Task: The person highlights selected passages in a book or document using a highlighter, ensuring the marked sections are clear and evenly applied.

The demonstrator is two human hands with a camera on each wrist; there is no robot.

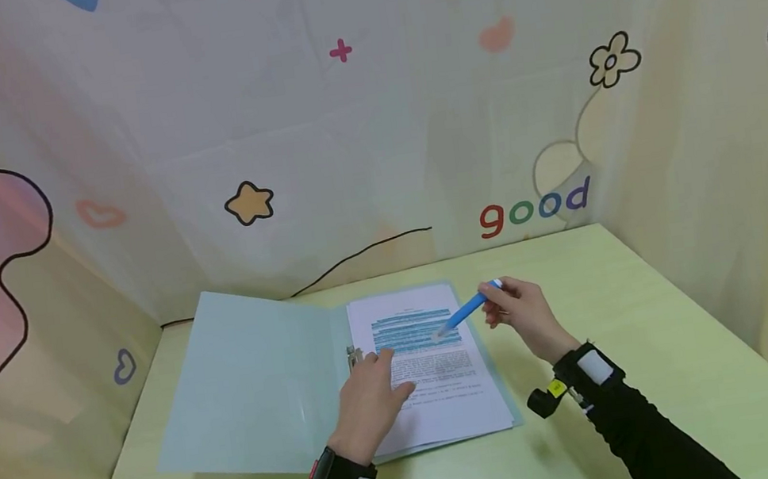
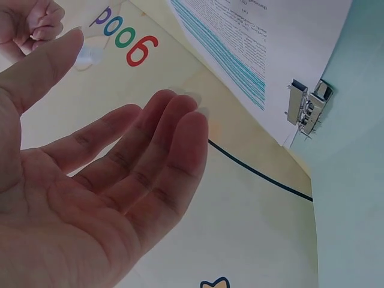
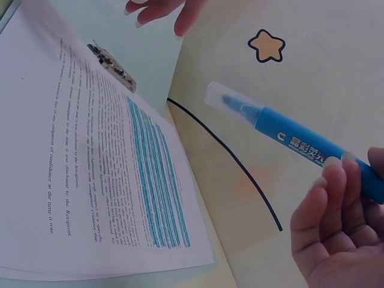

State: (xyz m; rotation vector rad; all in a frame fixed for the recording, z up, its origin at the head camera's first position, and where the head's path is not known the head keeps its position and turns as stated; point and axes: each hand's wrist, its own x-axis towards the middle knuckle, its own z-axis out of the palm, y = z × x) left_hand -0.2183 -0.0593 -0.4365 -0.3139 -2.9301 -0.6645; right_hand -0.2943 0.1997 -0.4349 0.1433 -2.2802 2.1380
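Observation:
My right hand [image 1: 526, 318] pinches a blue highlighter [image 1: 466, 311] near its back end, above the right side of the printed sheets [image 1: 442, 416]. In the right wrist view a clear cap [image 3: 231, 103] covers the highlighter's tip, which points towards the sheets. Blue highlighting [image 3: 159, 180] runs across the upper lines of text; the lower lines are plain. My left hand [image 1: 366, 401] hovers over the left edge of the sheets near the metal clip [image 1: 351, 358], its fingers loosely bent with nothing in them, as the left wrist view shows.
The sheets lie in an open light-blue folder [image 1: 252, 391], whose cover is swung to the left and partly raised. Beneath it is a pale yellow-green table [image 1: 673, 364]. A printed curtain [image 1: 343, 140] hangs around the table's back and sides.

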